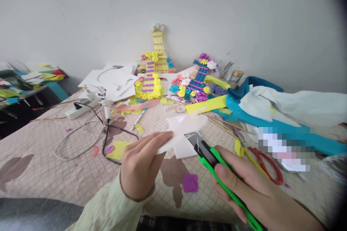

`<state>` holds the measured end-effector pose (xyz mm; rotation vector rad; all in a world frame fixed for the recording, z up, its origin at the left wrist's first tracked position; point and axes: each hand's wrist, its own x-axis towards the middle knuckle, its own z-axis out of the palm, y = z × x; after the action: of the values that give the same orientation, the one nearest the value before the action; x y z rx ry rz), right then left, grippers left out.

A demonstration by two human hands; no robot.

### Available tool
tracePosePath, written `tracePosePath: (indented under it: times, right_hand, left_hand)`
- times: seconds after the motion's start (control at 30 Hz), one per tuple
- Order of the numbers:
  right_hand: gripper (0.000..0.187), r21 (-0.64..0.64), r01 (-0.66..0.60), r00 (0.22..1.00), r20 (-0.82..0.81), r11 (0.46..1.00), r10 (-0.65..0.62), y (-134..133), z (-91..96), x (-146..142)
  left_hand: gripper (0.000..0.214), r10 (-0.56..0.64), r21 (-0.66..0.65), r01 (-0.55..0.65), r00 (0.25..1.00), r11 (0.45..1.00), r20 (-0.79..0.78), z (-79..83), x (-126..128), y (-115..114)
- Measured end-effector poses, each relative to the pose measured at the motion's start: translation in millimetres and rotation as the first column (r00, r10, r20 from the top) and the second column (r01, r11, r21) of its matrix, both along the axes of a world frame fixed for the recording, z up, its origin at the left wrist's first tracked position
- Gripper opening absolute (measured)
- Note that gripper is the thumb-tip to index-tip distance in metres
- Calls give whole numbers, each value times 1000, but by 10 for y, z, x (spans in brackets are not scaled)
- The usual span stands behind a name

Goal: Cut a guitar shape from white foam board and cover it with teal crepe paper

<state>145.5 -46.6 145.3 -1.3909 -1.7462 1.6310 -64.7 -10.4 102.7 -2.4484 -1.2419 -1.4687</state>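
My left hand (142, 164) pinches a white foam sheet piece (183, 126) by its near edge and holds it above the quilted surface (48, 166). My right hand (249, 191) is wrapped round a green utility knife (214, 158), thumb on top. The knife's blade end (193, 139) rests against the near edge of the white piece. Under them lies a purple scrap (189, 182).
Two flower-covered craft towers, one yellow (153, 75) and one blue and purple (199, 79), lean at the wall. White foam sheets (114, 81), a glue gun (107, 108) with cables, a power strip (78, 110), red-handled scissors (264, 160), wooden sticks and blue fabric (271, 119) lie around.
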Motion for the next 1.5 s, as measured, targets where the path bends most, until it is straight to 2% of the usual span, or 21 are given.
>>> tracePosePath:
  times: [0.2,0.5,0.6,0.73,0.93,1.1,1.33,1.5]
  right_hand:
    - [33,-5,21,1000,-17,1000,-21,-8,35,-40]
    - [34,-12,-11,1000,-5,1000,11,-6,20,-12]
    - [35,-11,-23,1000,-18,1000,23,-9,-3,-19]
    - [39,33,35,999,-33,999,-34,-31,-56,-66]
    - [38,43,25,1000,-19,999,-25,-62,-106,-61]
    - [38,68,86,996,10,994,-87,-100,-132,-39]
    - [35,154,105,994,12,982,-109,-133,-20,-86]
    - [37,177,160,985,42,971,-170,-169,-109,-41]
  left_hand:
    - [31,7,69,-4,999,998,-38,-8,32,-4]
    - [27,-13,-26,13,1000,1000,-6,25,-5,-21]
    - [28,-21,8,21,1000,1000,-15,4,18,-22]
    - [29,-36,84,37,999,996,-8,-22,48,-23]
    - [25,-57,-26,58,998,998,15,20,34,-30]
    - [25,-43,-13,43,999,999,-3,41,73,-54]
    - [23,-34,-21,34,999,999,11,45,100,-66]
    - [21,-11,-51,12,1000,999,28,68,76,-64]
